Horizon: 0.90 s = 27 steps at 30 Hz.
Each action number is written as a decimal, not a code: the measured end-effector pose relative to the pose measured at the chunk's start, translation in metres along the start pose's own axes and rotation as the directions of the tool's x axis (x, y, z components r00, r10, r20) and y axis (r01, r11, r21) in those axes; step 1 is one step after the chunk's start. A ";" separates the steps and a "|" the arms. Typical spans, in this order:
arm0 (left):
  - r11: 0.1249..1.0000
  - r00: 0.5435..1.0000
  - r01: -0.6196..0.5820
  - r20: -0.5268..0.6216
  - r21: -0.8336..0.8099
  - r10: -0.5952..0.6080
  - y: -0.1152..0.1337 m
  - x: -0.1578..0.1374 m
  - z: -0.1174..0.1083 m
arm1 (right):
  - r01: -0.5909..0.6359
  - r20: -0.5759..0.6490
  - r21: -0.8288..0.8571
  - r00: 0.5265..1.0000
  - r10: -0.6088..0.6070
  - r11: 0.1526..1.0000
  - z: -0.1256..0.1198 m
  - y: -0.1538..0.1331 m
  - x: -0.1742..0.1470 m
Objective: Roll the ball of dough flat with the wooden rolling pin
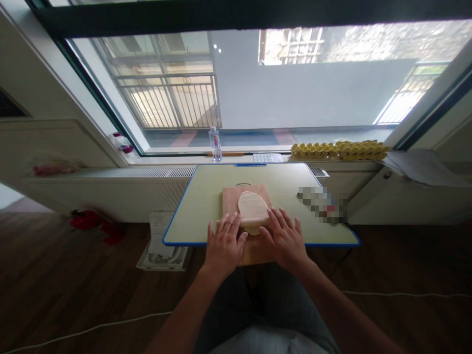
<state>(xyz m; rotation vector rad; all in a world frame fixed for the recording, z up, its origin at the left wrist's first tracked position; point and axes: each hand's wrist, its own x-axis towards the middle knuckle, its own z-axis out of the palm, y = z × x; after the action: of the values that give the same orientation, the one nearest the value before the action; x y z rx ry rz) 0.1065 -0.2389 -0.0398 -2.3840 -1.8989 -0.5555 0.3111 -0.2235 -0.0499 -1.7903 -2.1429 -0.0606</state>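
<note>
A flat, pale sheet of dough [252, 203] lies on a wooden cutting board [230, 197], and its near edge shows below a light rolling pin [254, 222]. The pin lies crosswise over the dough, its ends hidden under my hands. My left hand [225, 242] rests on the pin's left end, fingers stretched forward and thumb pointing inward. On the right end lies my right hand [284, 238], its fingers extended and spread. Neither hand is wrapped round the pin. The board's near end sticks out past the table edge.
The board is on a small blue-edged table [188, 211]. A blurred-out item [322, 204] lies at its right. On the windowsill stand a clear bottle [215, 144] and yellow wavy packaging [339, 150]. A white box [164, 258] and a red object [86, 220] are on the floor at left.
</note>
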 end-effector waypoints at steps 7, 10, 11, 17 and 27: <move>1.000 1.000 -0.015 -0.026 0.011 0.015 0.007 -0.025 -0.006 | -0.050 -0.002 -0.002 0.999 0.050 0.999 0.001 0.016 -0.025; 1.000 1.000 -0.005 -0.027 0.004 0.005 0.007 -0.025 -0.004 | -0.062 0.016 0.008 0.998 0.062 0.998 0.003 0.019 -0.024; 1.000 1.000 -0.003 -0.028 0.006 0.003 0.007 -0.024 -0.002 | -0.069 0.030 0.011 0.997 0.069 0.998 0.004 0.019 -0.021; 1.000 1.000 0.016 -0.002 0.010 -0.016 0.002 -0.006 0.003 | -0.139 0.136 0.031 0.982 0.134 0.990 0.004 0.015 0.017; 0.998 0.996 0.058 0.067 -0.027 -0.056 -0.009 0.023 0.005 | -0.166 0.178 0.024 0.971 0.159 0.986 0.003 0.010 0.049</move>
<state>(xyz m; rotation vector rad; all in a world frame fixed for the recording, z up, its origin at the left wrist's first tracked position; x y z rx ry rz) 0.1033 -0.2137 -0.0390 -2.4015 -2.0053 -0.5170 0.3126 -0.1747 -0.0405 -2.0074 -2.0866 0.1847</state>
